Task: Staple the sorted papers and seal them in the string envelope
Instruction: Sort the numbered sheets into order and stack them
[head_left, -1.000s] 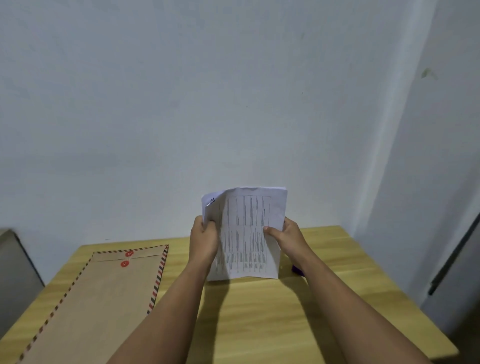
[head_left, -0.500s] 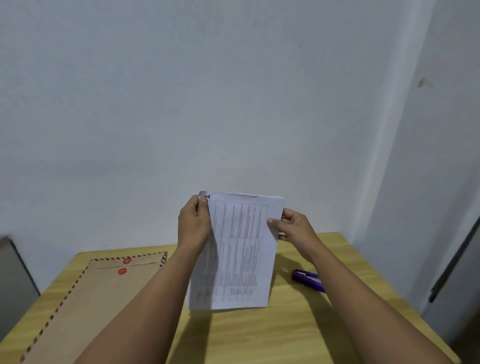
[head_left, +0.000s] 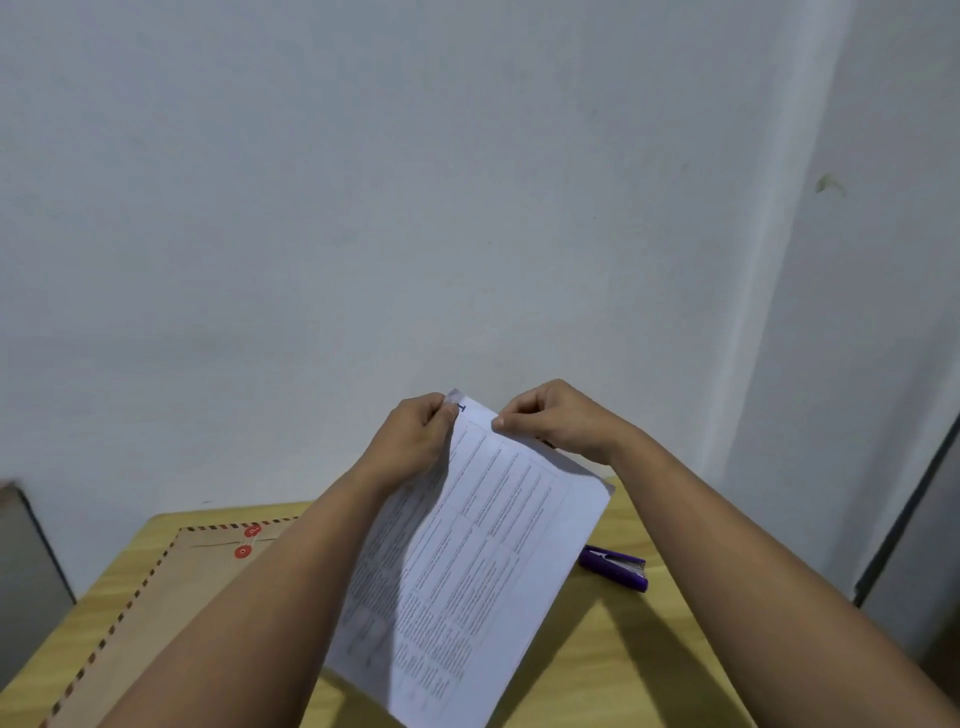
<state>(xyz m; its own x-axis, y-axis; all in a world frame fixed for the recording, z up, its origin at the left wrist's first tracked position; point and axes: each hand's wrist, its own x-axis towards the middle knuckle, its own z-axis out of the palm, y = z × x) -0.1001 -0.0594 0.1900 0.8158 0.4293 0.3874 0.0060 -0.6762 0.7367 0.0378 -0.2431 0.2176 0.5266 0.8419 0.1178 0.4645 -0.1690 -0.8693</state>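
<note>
We hold the papers (head_left: 470, 561) up off the worktop (head_left: 613, 670), tilted, both hands pinched on the top edge. Our left hand (head_left: 415, 441) closes on the top-left corner and our right hand (head_left: 556, 421) nips the edge just beside it, probably to square the sheets where a staple would go. The purple stapler (head_left: 615, 567) lies on the worktop to our right, untouched. The string envelope (head_left: 171, 597) lies flat to our left, ready for later.
</note>
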